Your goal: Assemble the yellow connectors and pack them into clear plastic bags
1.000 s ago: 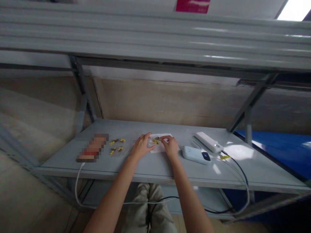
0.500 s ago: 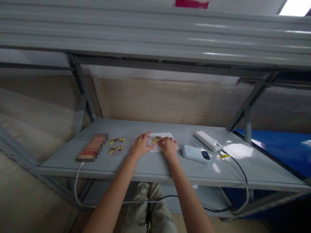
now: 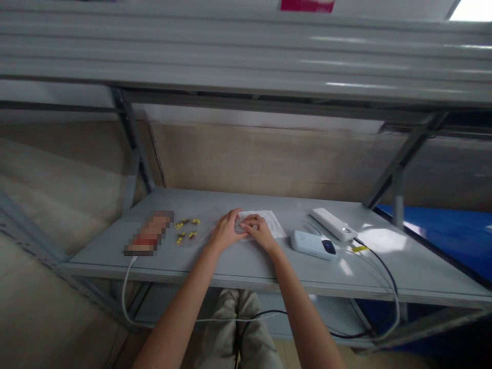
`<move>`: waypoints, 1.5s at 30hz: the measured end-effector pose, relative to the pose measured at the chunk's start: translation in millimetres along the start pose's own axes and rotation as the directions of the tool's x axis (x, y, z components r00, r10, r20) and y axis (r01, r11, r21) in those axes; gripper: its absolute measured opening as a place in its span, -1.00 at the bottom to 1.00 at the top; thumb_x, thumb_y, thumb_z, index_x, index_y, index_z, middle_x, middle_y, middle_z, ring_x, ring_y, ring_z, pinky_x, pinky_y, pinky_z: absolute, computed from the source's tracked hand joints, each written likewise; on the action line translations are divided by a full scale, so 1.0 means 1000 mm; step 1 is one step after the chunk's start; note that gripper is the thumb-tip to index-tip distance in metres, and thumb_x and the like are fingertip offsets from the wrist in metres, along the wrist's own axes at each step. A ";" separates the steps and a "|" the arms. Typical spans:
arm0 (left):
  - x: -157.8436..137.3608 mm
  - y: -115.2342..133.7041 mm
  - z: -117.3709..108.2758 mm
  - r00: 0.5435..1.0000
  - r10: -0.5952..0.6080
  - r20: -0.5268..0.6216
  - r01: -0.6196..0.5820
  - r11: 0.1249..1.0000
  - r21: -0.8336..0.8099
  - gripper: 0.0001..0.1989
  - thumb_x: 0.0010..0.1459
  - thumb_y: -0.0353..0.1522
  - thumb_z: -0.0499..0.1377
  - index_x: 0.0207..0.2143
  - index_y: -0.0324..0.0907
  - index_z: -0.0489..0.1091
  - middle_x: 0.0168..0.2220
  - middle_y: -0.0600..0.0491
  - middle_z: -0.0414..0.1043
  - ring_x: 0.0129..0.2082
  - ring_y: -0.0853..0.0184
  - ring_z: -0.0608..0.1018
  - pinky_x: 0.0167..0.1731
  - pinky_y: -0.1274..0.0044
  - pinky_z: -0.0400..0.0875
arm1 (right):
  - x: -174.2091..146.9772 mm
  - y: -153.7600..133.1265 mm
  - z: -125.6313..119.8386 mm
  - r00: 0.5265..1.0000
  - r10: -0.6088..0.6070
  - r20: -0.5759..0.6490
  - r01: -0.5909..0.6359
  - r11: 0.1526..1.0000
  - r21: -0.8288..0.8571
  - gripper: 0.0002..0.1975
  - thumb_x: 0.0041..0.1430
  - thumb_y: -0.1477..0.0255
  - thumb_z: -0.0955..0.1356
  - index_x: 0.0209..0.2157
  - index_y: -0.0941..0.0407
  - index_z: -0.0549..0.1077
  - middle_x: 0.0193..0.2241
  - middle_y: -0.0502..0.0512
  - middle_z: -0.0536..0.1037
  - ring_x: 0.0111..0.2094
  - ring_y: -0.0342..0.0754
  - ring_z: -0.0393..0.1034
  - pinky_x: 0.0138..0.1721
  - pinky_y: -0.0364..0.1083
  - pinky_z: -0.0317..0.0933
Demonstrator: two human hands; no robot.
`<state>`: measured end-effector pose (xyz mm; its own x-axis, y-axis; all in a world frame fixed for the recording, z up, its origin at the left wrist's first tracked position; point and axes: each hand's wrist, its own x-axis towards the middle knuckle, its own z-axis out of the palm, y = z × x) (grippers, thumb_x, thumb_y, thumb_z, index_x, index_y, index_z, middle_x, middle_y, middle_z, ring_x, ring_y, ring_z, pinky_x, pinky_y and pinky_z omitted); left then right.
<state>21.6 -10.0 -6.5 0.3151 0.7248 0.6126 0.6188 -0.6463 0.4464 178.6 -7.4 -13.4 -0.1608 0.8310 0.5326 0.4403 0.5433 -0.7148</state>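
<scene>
My left hand and my right hand meet over the near left corner of a white paper sheet on the grey shelf. Their fingertips pinch something small between them, most likely a clear little bag with yellow parts; the fingers hide it. Left of my left hand lie several small yellow parts on a clear plastic bag.
A blurred-out object with a white cable hanging off the shelf edge lies at the left. To the right are a white power bank and a second white bar-shaped device with cables. An upper shelf overhangs closely.
My right hand has slid left to meet my left hand, and the yellow parts seen between them earlier are now covered by the fingers.
</scene>
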 end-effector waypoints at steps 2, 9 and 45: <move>0.000 0.000 0.000 1.000 0.013 -0.005 -0.013 0.999 -0.042 -0.24 -0.20 -0.28 0.33 0.06 -0.14 0.09 -0.17 -0.01 0.33 -0.18 0.25 0.44 -0.15 0.42 0.35 | -0.001 0.003 -0.001 1.000 0.028 0.001 -0.028 0.998 0.052 -0.77 0.01 0.28 0.31 -0.48 0.13 0.52 -0.33 0.13 0.48 -0.25 -0.03 0.33 -0.15 -0.05 0.16; 0.006 -0.010 -0.002 0.977 -0.186 -0.103 0.142 0.933 -0.331 -0.65 0.14 -0.26 0.04 -0.05 -0.23 0.31 -0.33 0.00 0.44 -0.37 0.38 0.46 -0.26 0.51 0.35 | 0.001 -0.002 -0.001 0.994 0.096 -0.046 -0.087 0.981 0.171 -0.82 0.04 0.36 0.22 -0.46 0.14 0.39 -0.48 0.04 0.42 -0.43 -0.11 0.31 -0.33 -0.13 0.20; 0.006 -0.025 0.010 0.942 -0.300 0.153 0.332 0.754 -0.566 -0.73 -0.15 -0.20 0.23 -0.51 -0.26 0.43 -0.54 0.05 0.44 -0.51 0.39 0.41 -0.45 0.58 0.27 | 0.000 -0.002 -0.002 0.972 0.217 -0.090 -0.181 0.936 0.300 -0.70 -0.18 0.34 0.36 -0.36 0.08 0.21 -0.53 -0.05 0.49 -0.46 -0.12 0.38 -0.38 -0.14 0.19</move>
<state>15.5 12.7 -20.5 0.2208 0.9130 0.3431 0.1640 -0.3816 0.9097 179.7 -8.5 -10.6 0.0192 0.9149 0.4033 0.1763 0.3939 -0.9021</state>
